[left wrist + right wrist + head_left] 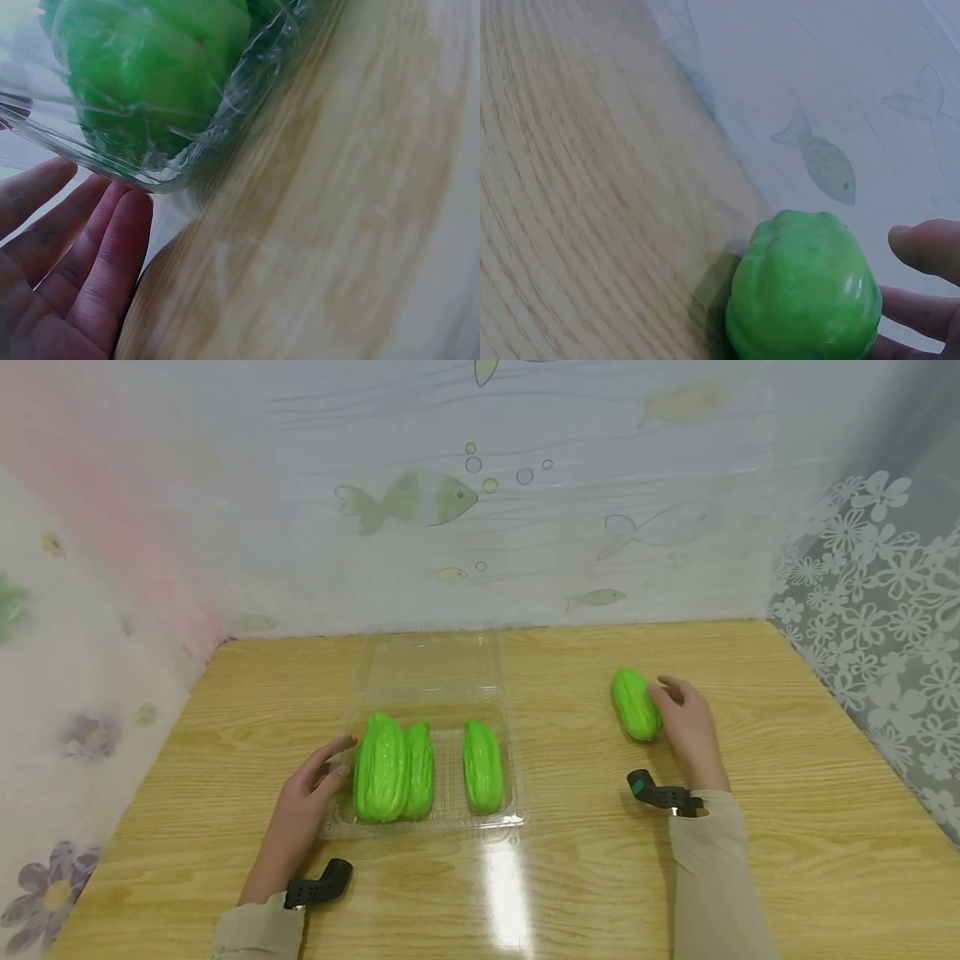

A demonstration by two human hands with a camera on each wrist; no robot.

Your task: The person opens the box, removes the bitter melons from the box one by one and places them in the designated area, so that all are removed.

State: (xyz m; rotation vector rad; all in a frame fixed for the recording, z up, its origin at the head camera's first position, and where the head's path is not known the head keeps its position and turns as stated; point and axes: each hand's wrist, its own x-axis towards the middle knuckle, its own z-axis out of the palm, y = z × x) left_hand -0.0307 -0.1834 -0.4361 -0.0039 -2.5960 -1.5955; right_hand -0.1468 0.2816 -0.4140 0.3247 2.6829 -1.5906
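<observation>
A clear plastic clamshell box (448,772) lies with its lid up, holding ridged, bright green bitter melons. A large melon (382,768) and a slimmer melon (422,768) sit side by side at its left. Another melon (483,768) lies at its right, past a gap. My left hand (300,802) is at the box's left side; in the left wrist view its extended fingers (112,262) meet the plastic rim. A separate melon (632,703) rests on the table at the right. Beside it is my right hand (692,727), fingertips at its right side, thumb and fingers not closed round it.
The wood-grain table (577,860) carries all of this. Its back edge meets a fish-patterned curtain (540,543), against which the box's clear lid (431,664) stands close. Flower-patterned sheets hang at both sides. Each wrist wears a black camera mount (322,883).
</observation>
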